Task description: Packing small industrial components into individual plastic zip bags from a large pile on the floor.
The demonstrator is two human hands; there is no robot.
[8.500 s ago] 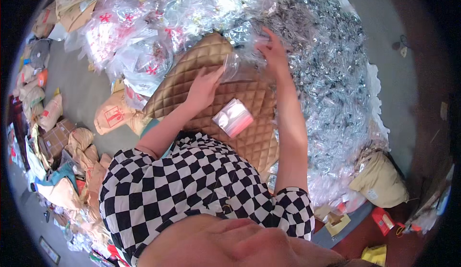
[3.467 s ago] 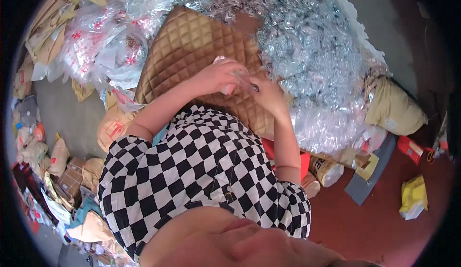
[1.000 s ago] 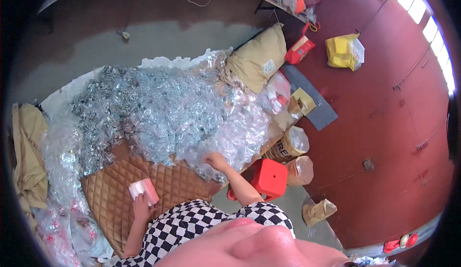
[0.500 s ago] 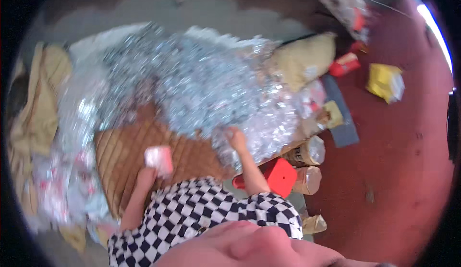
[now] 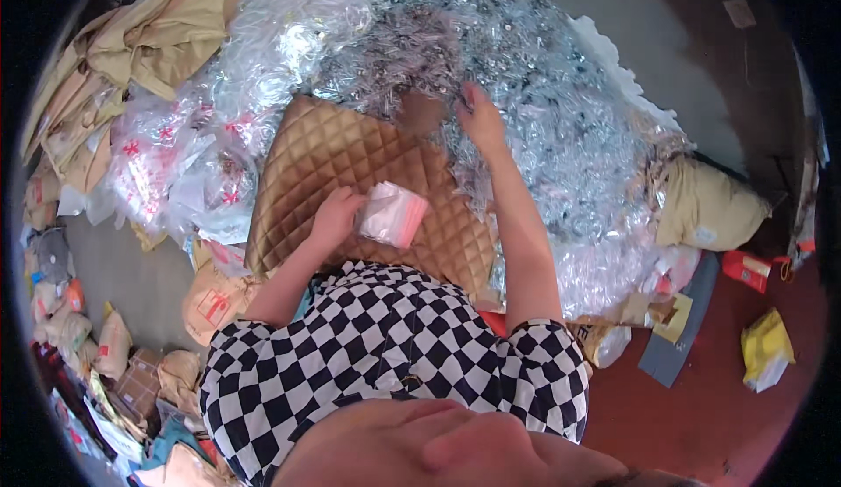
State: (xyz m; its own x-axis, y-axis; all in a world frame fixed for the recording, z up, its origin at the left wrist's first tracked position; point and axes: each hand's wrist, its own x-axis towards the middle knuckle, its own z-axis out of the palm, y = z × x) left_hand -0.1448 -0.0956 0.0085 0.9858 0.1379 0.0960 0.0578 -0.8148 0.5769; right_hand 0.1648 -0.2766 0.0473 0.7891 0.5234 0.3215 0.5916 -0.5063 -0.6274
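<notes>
My left hand (image 5: 336, 215) is closed on the edge of a flat stack of small clear plastic bags (image 5: 385, 217) with a pink-red band along one side. The stack lies over a brown quilted mat (image 5: 307, 158) in front of me. My right hand (image 5: 482, 125) reaches forward to the near edge of a big heap of small clear shiny plastic packets (image 5: 561, 128). Its fingers look bent and a little apart, and I see nothing held between them. The packets are too small and glinting to make out what is inside.
Longer clear plastic strips (image 5: 307, 23) and clear bags with red marks (image 5: 166, 150) lie left of the heap. Tan sacking (image 5: 162, 36) is at the far left. A stuffed tan sack (image 5: 710, 202) sits right, with a yellow packet (image 5: 766, 351) on the red floor (image 5: 666, 434).
The view has swung, shifting the scene across the picture. My right hand has moved farther forward, from the heap's near right side to beyond the mat. The stack stays in my left hand.
</notes>
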